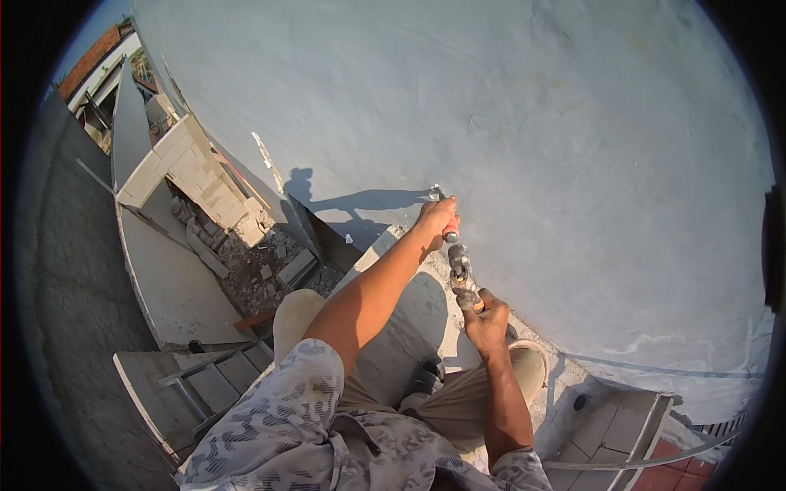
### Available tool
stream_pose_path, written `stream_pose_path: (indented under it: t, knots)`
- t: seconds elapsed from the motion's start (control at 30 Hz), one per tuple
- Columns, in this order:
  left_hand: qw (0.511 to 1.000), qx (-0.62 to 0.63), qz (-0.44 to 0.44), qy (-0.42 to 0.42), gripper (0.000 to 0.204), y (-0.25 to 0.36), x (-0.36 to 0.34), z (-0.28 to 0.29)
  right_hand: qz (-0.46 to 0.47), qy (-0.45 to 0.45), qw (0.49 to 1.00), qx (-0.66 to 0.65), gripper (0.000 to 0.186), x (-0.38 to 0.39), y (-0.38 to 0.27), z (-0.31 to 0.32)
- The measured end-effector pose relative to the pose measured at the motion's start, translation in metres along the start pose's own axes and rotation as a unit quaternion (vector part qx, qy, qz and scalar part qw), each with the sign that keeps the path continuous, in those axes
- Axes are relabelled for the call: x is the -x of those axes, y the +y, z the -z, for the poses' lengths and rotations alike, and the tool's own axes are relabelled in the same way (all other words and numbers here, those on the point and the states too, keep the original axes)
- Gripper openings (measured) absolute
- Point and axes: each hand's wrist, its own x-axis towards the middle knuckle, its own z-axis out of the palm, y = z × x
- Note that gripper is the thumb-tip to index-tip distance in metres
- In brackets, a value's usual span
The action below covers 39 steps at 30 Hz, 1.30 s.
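My left hand [436, 221] is closed round a chisel [451, 230] with a reddish grip. Its far end meets the grey plastered wall [573, 164] at a small pale chipped patch [436, 194]. Close below the chisel's near end is the worn, grey-spattered head of a hammer [460, 263]. My right hand [489, 322] wraps round the hammer's handle, nearer to my body. Whether the hammer head touches the chisel, I cannot tell.
I am perched on a concrete ledge [409, 327] along the wall. Down to the left lie rubble [266, 262], a block wall [205, 176] and a ladder [217, 385]. A round-rimmed bucket [530, 364] stands by my right knee. Blockwork [602, 430] is at the lower right.
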Motion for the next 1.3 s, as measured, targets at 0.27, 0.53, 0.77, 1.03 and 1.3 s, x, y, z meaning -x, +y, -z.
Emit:
stream_pose_path:
  t: [0.27, 0.53, 0.77, 1.03, 1.3]
  knots:
    - [0.998, 0.001, 0.044, 0.049, 0.029, 0.008, 0.013, -0.025, -0.088, -0.063, 0.994, 0.021, 0.016, -0.028, 0.028, -0.008]
    - [0.995, -0.046, 0.018, 0.089, 0.036, 0.004, 0.012, -0.044, 0.032, 0.192, 0.977, -0.085, 0.023, 0.004, -0.014, 0.006]
    - [0.987, -0.118, -0.003, 0.113, 0.035, -0.002, -0.007, -0.02, -0.232, 0.034, 0.942, -0.242, 0.027, 0.002, 0.023, -0.046]
    - [0.997, -0.065, 0.019, 0.048, 0.027, 0.0, -0.007, 0.003, 0.02, 0.182, 0.959, -0.215, 0.027, 0.001, -0.03, 0.01]
    - [0.998, -0.06, -0.002, -0.007, 0.028, 0.003, 0.011, 0.005, 0.138, 0.177, 0.973, -0.058, 0.028, 0.002, -0.014, -0.003]
